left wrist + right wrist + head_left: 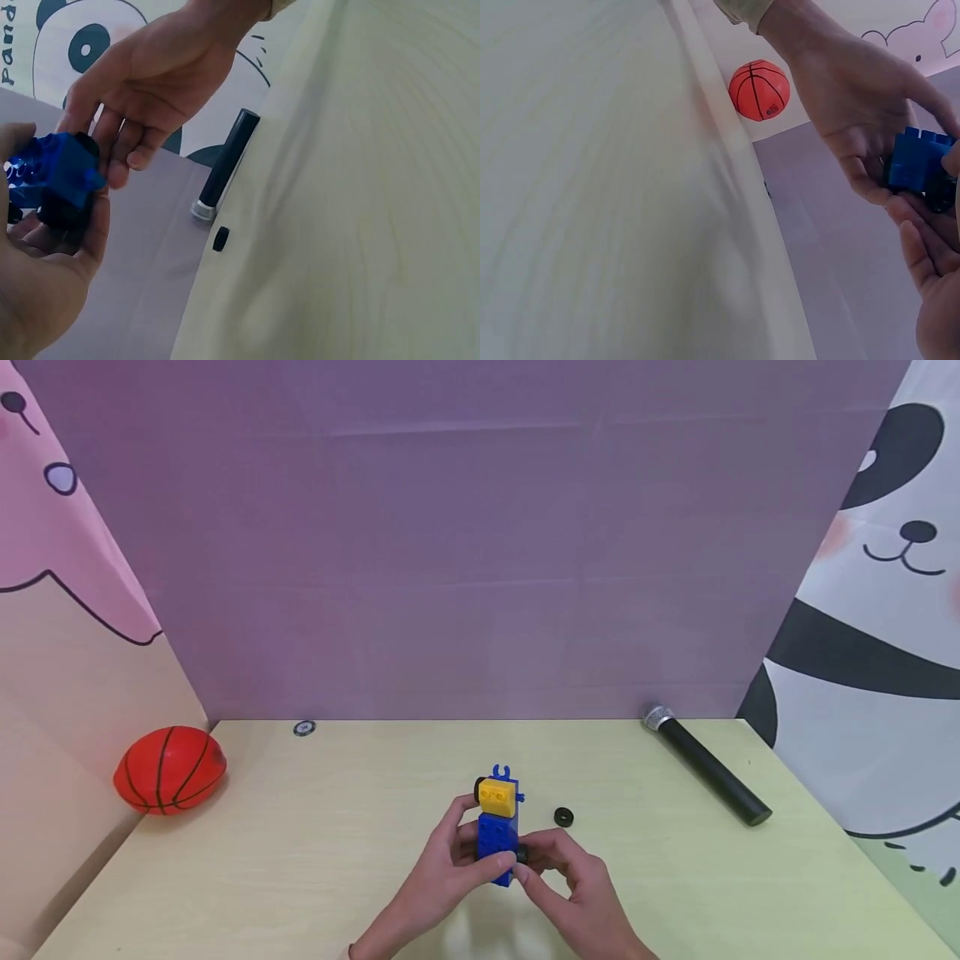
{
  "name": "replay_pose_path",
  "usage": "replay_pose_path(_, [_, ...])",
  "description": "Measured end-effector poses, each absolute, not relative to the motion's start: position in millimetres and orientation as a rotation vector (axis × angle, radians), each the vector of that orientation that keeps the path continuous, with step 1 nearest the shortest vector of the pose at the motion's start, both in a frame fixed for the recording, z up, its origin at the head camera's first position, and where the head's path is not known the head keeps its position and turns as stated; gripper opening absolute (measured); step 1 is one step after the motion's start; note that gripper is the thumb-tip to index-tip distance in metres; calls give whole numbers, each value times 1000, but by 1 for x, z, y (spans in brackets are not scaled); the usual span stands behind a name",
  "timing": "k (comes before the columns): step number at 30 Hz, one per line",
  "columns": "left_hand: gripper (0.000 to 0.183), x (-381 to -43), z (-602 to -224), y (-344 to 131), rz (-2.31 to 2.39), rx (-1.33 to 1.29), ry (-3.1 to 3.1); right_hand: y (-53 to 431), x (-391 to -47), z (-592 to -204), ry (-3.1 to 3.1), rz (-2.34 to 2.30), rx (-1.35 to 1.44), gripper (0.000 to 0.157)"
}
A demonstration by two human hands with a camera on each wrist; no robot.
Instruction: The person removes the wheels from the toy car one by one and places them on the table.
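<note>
A toy vehicle of blue building blocks (pixel 495 837), with a yellow block (pixel 497 797) on it, is held above the table. My left hand (pixel 444 870) grips its body from the left, thumb across the near end. At its right side, my right hand (pixel 577 893) pinches a small black wheel (pixel 522 853) against the block. More dark wheels show under the blue body (pixel 71 169) in the left wrist view. A loose black wheel (pixel 563 817) lies on the table just beyond the right hand.
On the pale table (pixel 300 860), a red toy basketball (pixel 171 771) sits at the left edge. A round chip (pixel 304 728) lies at the back left. A black microphone (pixel 712 768) lies at the right. A purple backdrop (pixel 480 543) rises behind the table.
</note>
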State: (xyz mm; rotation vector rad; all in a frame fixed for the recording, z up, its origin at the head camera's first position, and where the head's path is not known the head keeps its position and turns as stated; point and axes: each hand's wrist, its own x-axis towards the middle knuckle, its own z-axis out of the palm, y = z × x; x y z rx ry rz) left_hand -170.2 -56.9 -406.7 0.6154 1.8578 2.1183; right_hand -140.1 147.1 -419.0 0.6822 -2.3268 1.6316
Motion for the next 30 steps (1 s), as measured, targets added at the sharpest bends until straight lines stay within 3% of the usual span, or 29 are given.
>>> replay_pose_path(18, [56, -171, -411, -54, 2056, 700, 2026, 141, -145, -419, -2221, 1256, 762, 36])
replay_pose_path(30, [45, -166, -409, -49, 2020, 679, 2203, 140, -149, -420, -2184, 973, 795, 35])
